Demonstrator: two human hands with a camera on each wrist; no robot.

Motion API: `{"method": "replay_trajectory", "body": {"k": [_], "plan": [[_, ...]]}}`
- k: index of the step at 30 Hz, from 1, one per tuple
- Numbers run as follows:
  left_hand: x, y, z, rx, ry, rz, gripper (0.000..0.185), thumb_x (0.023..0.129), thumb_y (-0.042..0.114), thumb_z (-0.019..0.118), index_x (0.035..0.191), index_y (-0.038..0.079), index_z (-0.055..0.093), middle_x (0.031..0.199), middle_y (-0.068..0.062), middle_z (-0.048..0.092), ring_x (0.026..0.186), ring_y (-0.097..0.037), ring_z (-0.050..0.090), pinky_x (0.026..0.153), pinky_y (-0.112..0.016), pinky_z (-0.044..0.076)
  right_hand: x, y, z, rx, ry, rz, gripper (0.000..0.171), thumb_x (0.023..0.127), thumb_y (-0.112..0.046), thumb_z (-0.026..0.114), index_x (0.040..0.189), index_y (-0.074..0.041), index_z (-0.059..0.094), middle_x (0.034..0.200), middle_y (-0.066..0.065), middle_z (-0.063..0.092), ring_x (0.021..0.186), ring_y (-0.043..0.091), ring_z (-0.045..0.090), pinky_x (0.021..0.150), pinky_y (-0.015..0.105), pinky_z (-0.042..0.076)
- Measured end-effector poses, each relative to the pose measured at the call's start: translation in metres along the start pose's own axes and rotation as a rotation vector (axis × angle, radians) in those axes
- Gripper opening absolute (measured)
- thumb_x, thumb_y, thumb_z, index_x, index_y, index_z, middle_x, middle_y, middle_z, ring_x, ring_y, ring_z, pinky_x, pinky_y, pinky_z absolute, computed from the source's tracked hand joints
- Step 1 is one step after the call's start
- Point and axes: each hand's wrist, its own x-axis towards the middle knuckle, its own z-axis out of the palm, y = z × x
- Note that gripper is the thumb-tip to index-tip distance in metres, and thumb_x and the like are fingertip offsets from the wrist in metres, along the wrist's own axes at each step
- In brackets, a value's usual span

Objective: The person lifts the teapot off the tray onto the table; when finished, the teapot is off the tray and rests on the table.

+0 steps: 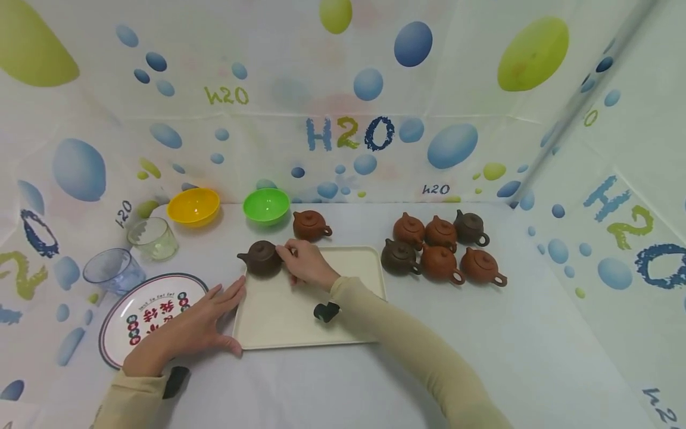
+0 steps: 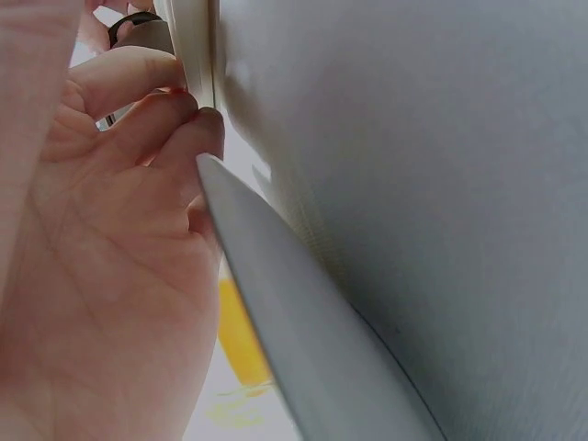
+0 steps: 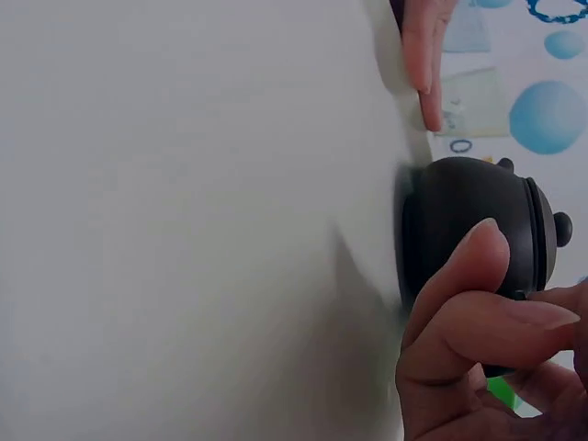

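Observation:
A dark brown teapot (image 1: 262, 260) sits at the far left corner of the cream tray (image 1: 311, 322), its spout toward the left. My right hand (image 1: 309, 264) pinches the handle side of that teapot; in the right wrist view, curled fingers (image 3: 459, 344) cover the handle of the dark teapot (image 3: 469, 216). My left hand (image 1: 200, 325) lies along the tray's left edge, fingers extended, thumb near the front corner. In the left wrist view the left hand's fingertips touch the tray's rim (image 2: 195, 55).
A red-brown teapot (image 1: 309, 225) stands behind the tray. Several brown and dark teapots (image 1: 439, 263) cluster to its right. Left are a white oval plate (image 1: 120, 325), a blue glass (image 1: 115, 273), a clear glass (image 1: 153, 239), a yellow bowl (image 1: 194, 208) and a green bowl (image 1: 266, 207).

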Motion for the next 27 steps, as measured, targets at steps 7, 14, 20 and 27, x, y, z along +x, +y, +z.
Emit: {"method": "replay_trajectory", "body": {"k": [7, 14, 20, 27], "plan": [[0.000, 0.001, -0.002, 0.008, -0.004, -0.002, 0.129, 0.064, 0.065, 0.091, 0.161, -0.004, 0.041, 0.174, -0.026, 0.029, 0.145, -0.077, 0.027, 0.116, -0.082, 0.034, 0.000, -0.001, -0.001, 0.013, -0.004, -0.004, 0.029, 0.114, -0.035, 0.053, 0.098, -0.015, 0.065, 0.053, 0.002, 0.060, 0.045, 0.013, 0.054, 0.042, 0.023, 0.036], [0.000, 0.004, -0.003, -0.008, -0.021, -0.017, 0.128, 0.065, 0.063, 0.092, 0.162, -0.003, 0.040, 0.174, -0.026, 0.027, 0.145, -0.077, 0.026, 0.116, -0.083, 0.034, -0.007, -0.001, -0.001, -0.004, 0.004, -0.026, 0.030, 0.113, -0.034, 0.054, 0.100, -0.011, 0.067, 0.054, 0.000, 0.058, 0.048, 0.012, 0.058, 0.046, 0.022, 0.036], [0.000, 0.005, -0.001, 0.000, -0.016, -0.013, 0.127, 0.065, 0.063, 0.092, 0.160, -0.005, 0.042, 0.174, -0.027, 0.028, 0.144, -0.079, 0.027, 0.115, -0.084, 0.034, -0.023, 0.003, -0.010, -0.010, 0.028, -0.031, 0.033, 0.113, -0.036, 0.054, 0.098, -0.009, 0.066, 0.054, -0.001, 0.055, 0.047, 0.012, 0.059, 0.047, 0.023, 0.037], [0.001, 0.003, -0.002, 0.005, -0.021, -0.023, 0.129, 0.064, 0.063, 0.092, 0.161, -0.004, 0.041, 0.174, -0.026, 0.027, 0.144, -0.078, 0.026, 0.115, -0.083, 0.034, -0.045, 0.017, -0.027, 0.017, 0.056, -0.039, 0.035, 0.113, -0.036, 0.054, 0.097, -0.007, 0.066, 0.053, -0.002, 0.055, 0.044, 0.012, 0.058, 0.044, 0.024, 0.040]]}}
